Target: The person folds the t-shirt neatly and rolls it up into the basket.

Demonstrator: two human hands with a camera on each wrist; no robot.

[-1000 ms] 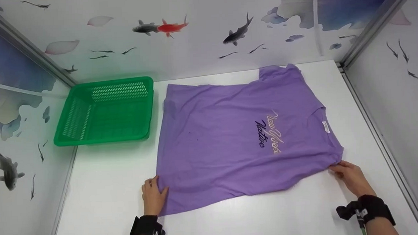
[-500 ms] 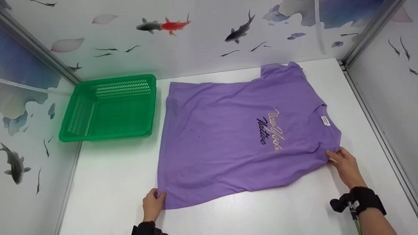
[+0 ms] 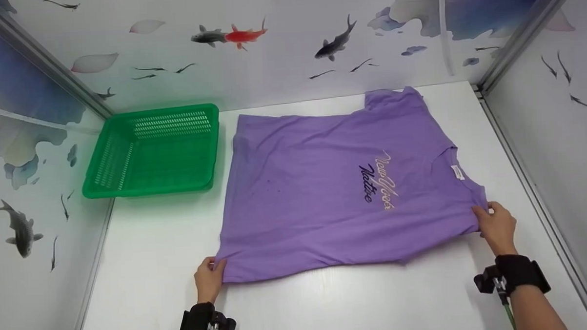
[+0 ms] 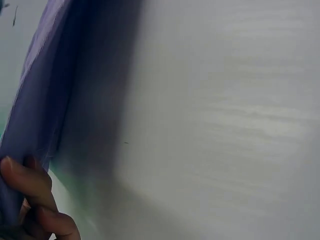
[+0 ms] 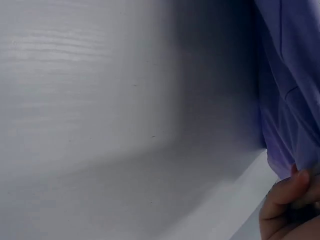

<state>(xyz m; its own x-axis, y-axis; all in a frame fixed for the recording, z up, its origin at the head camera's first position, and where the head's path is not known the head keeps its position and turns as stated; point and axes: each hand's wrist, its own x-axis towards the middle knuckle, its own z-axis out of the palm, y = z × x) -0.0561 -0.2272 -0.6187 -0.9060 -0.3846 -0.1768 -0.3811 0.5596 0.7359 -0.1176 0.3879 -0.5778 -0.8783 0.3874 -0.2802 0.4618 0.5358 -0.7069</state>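
Note:
A purple T-shirt lies spread on its side across the white table, its collar toward the right and its hem toward the left. My left hand pinches the near corner of the hem. At the near shoulder and sleeve, my right hand grips the cloth between thumb and fingers. The near edge of the shirt is lifted: in the left wrist view the purple cloth stands off the table above its shadow, and in the right wrist view the cloth hangs in folds by the fingers.
A green plastic basket stands at the back left of the white table, left of the shirt. Printed panels with fish wall the table at the back and both sides. Each wrist wears a black strap with a camera.
My right hand has shifted along the shoulder and then outward to the right, drawing the cloth with it. My left hand's hem corner has come up slightly; the near edge now looks straighter.

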